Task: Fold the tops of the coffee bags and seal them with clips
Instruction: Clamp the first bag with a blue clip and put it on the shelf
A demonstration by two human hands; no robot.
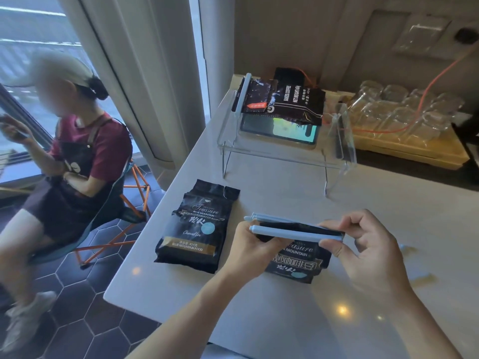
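A black coffee bag (298, 263) stands on the white counter (259, 307) between my hands, its top folded over. A long pale blue clip (295, 233) lies across that fold, its two arms parted at the left end. My left hand (251, 246) grips the bag's left side and the clip's open end. My right hand (363, 242) pinches the clip's right end. A second black coffee bag (199, 226) lies flat to the left, its top torn open and unclipped. A third bag (287, 102) with a blue clip (242, 94) rests on the clear stand.
A clear acrylic stand (280, 154) holds a tablet (280, 129) at the back. Several glass cups fill a wooden tray (409, 151) on the right, with an orange cable (404, 99) over them. A seated person (75, 156) is on an orange-legged stool left of the counter.
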